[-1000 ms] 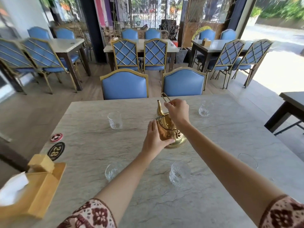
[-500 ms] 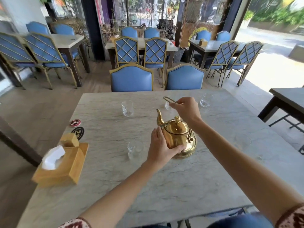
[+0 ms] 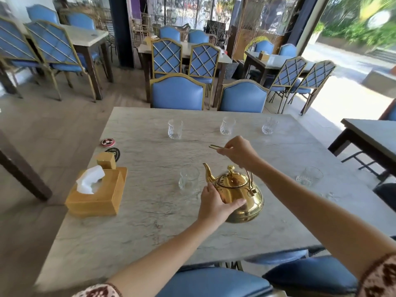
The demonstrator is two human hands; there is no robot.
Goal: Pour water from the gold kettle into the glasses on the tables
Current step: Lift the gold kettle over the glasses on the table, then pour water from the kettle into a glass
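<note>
The gold kettle point(image 3: 240, 194) is upright near the middle of the marble table point(image 3: 150, 211), spout pointing left. My right hand point(image 3: 239, 152) grips its thin wire handle above the lid. My left hand point(image 3: 214, 203) is pressed against the kettle's left side under the spout. A clear glass point(image 3: 188, 182) stands just left of the spout. Three more glasses line the far edge: left point(image 3: 175, 129), middle point(image 3: 227, 125) and right point(image 3: 269, 125). Another glass point(image 3: 309, 176) stands at the right. Whether the kettle touches the table I cannot tell.
A wooden tissue box point(image 3: 97, 192) sits at the table's left edge, with two round coasters point(image 3: 108, 142) behind it. Blue chairs point(image 3: 177, 93) stand at the far side and below me. A dark table point(image 3: 370, 136) is to the right.
My view has pulled back and risen, showing more of the table. The kettle with both hands on it has come toward me and sits level beside the nearer glass.
</note>
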